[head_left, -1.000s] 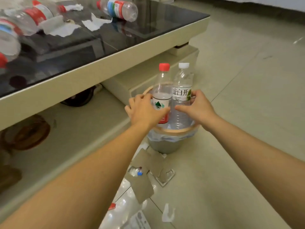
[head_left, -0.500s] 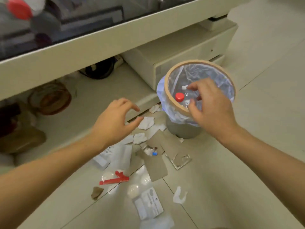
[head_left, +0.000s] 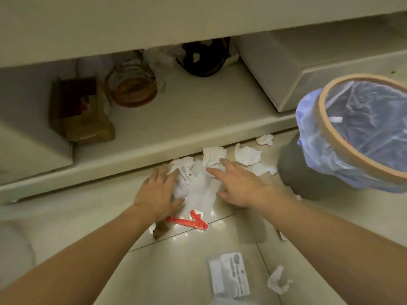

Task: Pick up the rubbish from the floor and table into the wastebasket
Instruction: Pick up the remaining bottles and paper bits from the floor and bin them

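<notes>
A heap of clear plastic wrappers and white paper lies on the floor in front of the table's low shelf. My left hand rests flat on the heap's left side, fingers spread. My right hand lies open on its right side. Crumpled tissues sit just beyond the fingers. A red plastic strip lies just in front of the heap. The grey wastebasket, with a tan rim and blue liner, stands at the right.
A printed packet and a torn tissue lie on the tiles near me. A brown scrap sits under my left wrist. On the low shelf stand a brown box, a round jar and a black object.
Both hands left the wastebasket, with the two bottles down inside it, and dropped to the floor heap. My view swung down and left, so the tabletop is out of sight.
</notes>
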